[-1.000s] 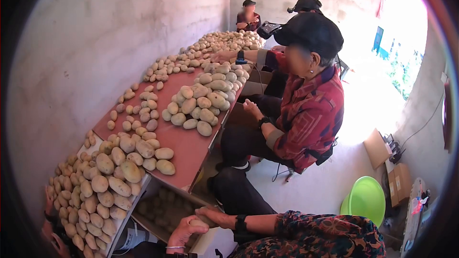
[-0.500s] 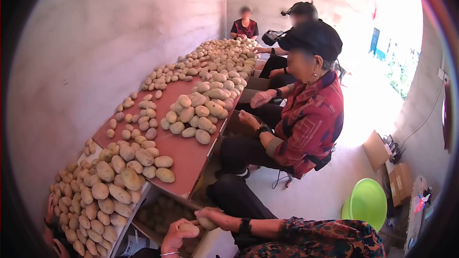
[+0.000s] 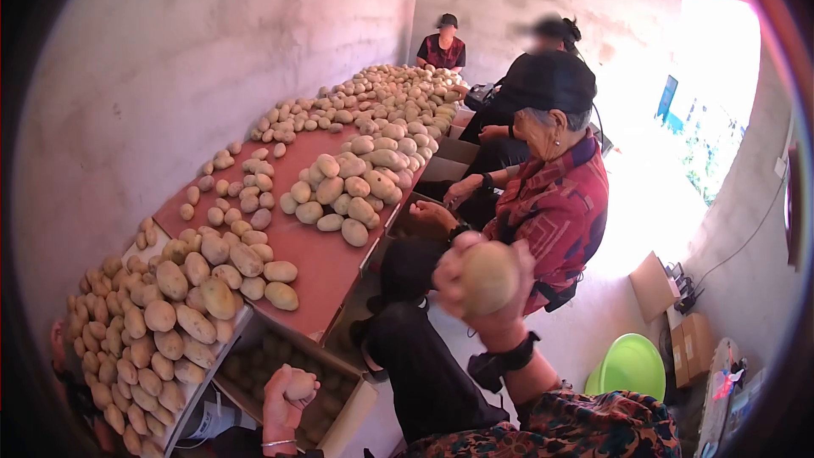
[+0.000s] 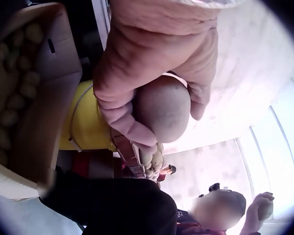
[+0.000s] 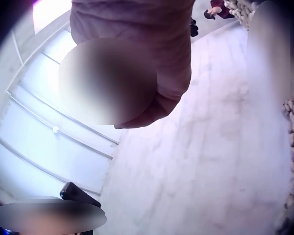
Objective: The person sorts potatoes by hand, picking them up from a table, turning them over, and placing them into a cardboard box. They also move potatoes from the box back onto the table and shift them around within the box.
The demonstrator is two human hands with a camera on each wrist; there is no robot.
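My right hand is raised close to the head camera, its fingers curled round a large pale potato. Low at the front, my left hand grips a smaller potato beside an open cardboard box of potatoes. In the left wrist view, thumb and fingers wrap the sides of that potato, leaving its rounded end bare. The right wrist view has my right hand from its palm side, with a blurred patch over what it holds.
Potatoes are heaped on the near table end, with more piles along the red tabletop. A seated person in a red patterned shirt is beside the table; others sit farther back. A green tub stands on the floor at right.
My right hand has left my left hand's side and risen toward the camera with its potato. My left hand has moved slightly left, still holding its potato. The seated neighbour's hands have shifted.
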